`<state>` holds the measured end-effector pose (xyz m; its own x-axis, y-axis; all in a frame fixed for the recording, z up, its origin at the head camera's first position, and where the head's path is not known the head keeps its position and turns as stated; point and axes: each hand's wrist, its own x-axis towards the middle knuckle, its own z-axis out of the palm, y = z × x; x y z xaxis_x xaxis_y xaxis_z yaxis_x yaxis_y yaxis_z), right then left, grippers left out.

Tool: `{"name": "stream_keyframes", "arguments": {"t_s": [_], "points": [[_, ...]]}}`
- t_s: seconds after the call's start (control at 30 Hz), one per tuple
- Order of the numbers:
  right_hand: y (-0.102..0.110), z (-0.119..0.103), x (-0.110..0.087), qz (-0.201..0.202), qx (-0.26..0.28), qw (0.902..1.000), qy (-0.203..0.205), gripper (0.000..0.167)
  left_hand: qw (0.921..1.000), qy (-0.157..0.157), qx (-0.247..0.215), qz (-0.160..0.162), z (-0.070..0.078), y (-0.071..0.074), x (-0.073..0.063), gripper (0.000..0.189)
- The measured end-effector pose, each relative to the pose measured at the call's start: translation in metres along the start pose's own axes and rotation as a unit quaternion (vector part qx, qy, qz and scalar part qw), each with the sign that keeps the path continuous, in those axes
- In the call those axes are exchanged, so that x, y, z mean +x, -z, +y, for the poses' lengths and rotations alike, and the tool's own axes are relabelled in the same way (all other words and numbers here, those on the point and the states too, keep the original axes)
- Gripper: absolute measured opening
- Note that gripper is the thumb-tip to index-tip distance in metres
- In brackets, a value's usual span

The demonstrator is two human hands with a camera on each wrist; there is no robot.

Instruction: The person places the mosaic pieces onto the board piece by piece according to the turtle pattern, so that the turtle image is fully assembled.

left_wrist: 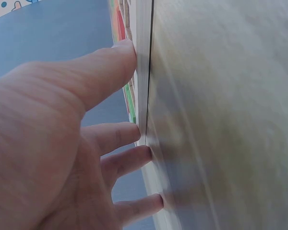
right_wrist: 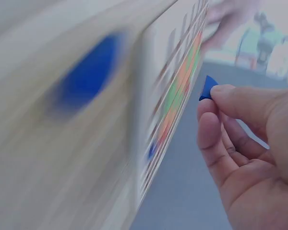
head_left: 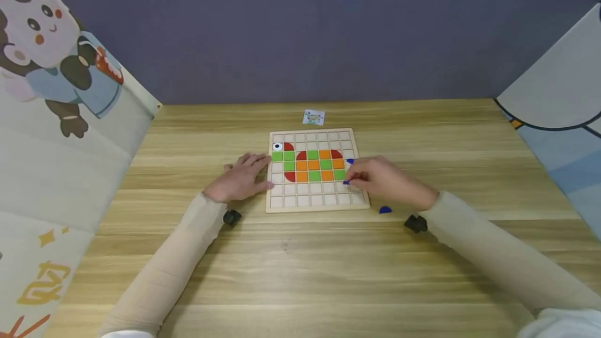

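Observation:
A wooden grid board [head_left: 302, 202] lies on the table, with red, green and orange tiles set in its cells and a white eye tile [head_left: 277, 146] at upper left. My left hand [head_left: 241, 176] rests at the board's left edge, thumb and fingers extended and touching the frame. My right hand [head_left: 382, 179] is over the board's right side. Between its thumb and index finger it pinches a small blue tile [right_wrist: 207, 88] with a curved edge. Another blue tile [head_left: 350, 161] is at the board's right, partly hidden by that hand in the head view.
A blue half-round tile [head_left: 385, 209] lies on the wooden table [head_left: 300, 275], just right of the board's lower corner. Behind the board is a small picture card [head_left: 313, 117]. A dark panel [head_left: 310, 30] rises at the table's far edge.

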<state>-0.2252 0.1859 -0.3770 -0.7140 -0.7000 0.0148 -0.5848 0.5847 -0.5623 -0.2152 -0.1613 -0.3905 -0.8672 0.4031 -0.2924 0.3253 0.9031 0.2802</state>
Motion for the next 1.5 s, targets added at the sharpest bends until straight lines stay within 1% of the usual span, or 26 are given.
{"name": "stream_keyframes", "arguments": {"t_s": [0.13, 0.2, 0.27, 0.37, 0.47, 0.57, 0.7, 0.9, 1.17, 1.23, 1.4, 1.5], "points": [[-0.020, -0.030, 0.042, -0.055, 0.011, 0.9975, 0.043, 0.008, 1.0000, 0.002, 0.003, 0.000, -0.001, 0.000, 0.001, 0.077], [-0.029, -0.041, 0.061, -0.072, 0.014, 0.9954, 0.060, 0.008, 1.0000, 0.006, 0.002, -0.001, 0.000, 0.000, 0.001, 0.077], [-0.037, -0.049, 0.077, -0.087, 0.018, 0.9939, 0.066, 0.008, 1.0000, 0.009, 0.001, -0.001, 0.000, 0.001, 0.001, 0.077], [-0.045, -0.055, 0.094, -0.100, 0.017, 0.9926, 0.066, 0.009, 0.9999, 0.012, -0.001, -0.002, 0.000, 0.001, 0.001, 0.077], [-0.048, -0.056, 0.103, -0.113, 0.019, 0.9918, 0.057, 0.010, 0.9999, 0.013, -0.001, -0.003, 0.000, 0.001, 0.000, 0.077], [-0.044, -0.055, 0.102, -0.120, 0.026, 0.9917, 0.037, 0.011, 0.9999, 0.015, -0.003, -0.003, 0.001, 0.001, 0.000, 0.078], [-0.036, -0.051, 0.095, -0.127, 0.023, 0.9914, 0.022, 0.009, 0.9998, 0.017, -0.007, 0.000, 0.002, 0.002, 0.001, 0.078], [-0.037, -0.045, 0.089, -0.128, 0.023, 0.9908, 0.035, 0.009, 0.9997, 0.024, -0.003, -0.005, 0.001, 0.002, 0.001, 0.078], [-0.038, -0.040, 0.087, -0.121, 0.020, 0.9918, 0.034, 0.010, 0.9996, 0.027, -0.007, -0.006, 0.003, 0.002, 0.003, 0.078], [-0.036, -0.039, 0.086, -0.120, 0.015, 0.9918, 0.041, 0.010, 0.9996, 0.028, -0.006, -0.006, 0.004, 0.002, 0.004, 0.078], [-0.027, -0.033, 0.079, -0.115, 0.008, 0.9909, 0.070, 0.015, 0.9996, 0.027, -0.006, -0.005, 0.005, 0.003, 0.005, 0.078], [-0.015, -0.028, 0.067, -0.099, 0.004, 0.9927, 0.069, 0.018, 0.9996, 0.028, -0.007, -0.003, 0.006, 0.004, 0.006, 0.078]]}}
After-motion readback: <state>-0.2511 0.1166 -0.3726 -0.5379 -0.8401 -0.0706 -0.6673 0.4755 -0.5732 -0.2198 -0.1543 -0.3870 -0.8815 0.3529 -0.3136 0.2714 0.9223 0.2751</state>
